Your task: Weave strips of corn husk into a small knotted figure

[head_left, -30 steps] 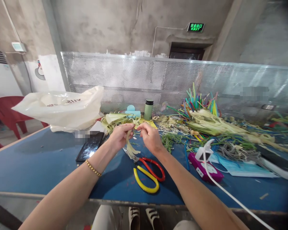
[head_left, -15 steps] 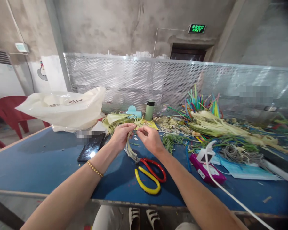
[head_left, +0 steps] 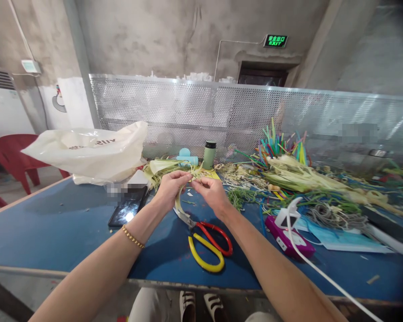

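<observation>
Pale husk strip (head_left: 179,197) is hanging below the left hand (head_left: 171,187), whose grip is pinching it. Right hand (head_left: 210,191) is working alongside, fingertips together; cannot tell whether they're catching strip. Probably light, pliable, prone to splitting; a flat thumb-and-finger pinch near the end should suit. Scissors (head_left: 192,222) are lying nearward of the grip on the bench (head_left: 70,241), phone (head_left: 127,205) leftward, bottle (head_left: 209,155) standing beyond.

the head camera looks forward, down over table (head_left: 53,232).
</observation>
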A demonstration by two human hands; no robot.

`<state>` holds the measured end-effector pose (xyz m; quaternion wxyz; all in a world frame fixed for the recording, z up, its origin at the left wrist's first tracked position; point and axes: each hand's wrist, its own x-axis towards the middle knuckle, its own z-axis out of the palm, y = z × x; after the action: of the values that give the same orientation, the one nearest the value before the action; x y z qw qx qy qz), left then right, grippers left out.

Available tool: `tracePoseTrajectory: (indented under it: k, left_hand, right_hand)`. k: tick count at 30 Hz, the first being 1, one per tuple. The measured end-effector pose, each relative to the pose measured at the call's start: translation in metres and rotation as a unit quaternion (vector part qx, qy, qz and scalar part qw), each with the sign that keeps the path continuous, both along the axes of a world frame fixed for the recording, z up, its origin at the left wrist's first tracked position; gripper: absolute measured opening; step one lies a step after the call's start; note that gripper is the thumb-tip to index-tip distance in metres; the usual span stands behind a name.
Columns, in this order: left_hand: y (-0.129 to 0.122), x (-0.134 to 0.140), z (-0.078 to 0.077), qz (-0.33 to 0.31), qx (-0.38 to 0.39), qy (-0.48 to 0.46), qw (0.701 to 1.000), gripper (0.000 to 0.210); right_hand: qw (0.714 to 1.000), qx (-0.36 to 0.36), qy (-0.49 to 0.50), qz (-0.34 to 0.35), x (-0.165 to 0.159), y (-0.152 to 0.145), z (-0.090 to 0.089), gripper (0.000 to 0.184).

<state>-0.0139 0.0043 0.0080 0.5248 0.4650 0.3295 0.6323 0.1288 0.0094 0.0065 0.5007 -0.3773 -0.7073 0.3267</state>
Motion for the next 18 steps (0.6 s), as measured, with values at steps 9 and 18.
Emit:
tracePoseTrajectory:
  k: [9, 18]
  left_hand:
    - [-0.0019, 0.0023, 0.0003, -0.002, 0.036, 0.082, 0.996, 0.019]
    - [-0.0045, 0.0037, 0.0014, -0.045, 0.037, 0.085, 0.995, 0.023]
  right_hand:
    - [0.999, -0.022, 0.019, -0.037, 0.0057, -0.0001, 0.0058, 0.035]
    - [0.992, 0.015, 0.121, -0.008, 0.0063, 0.0076, 0.0029, 0.025]
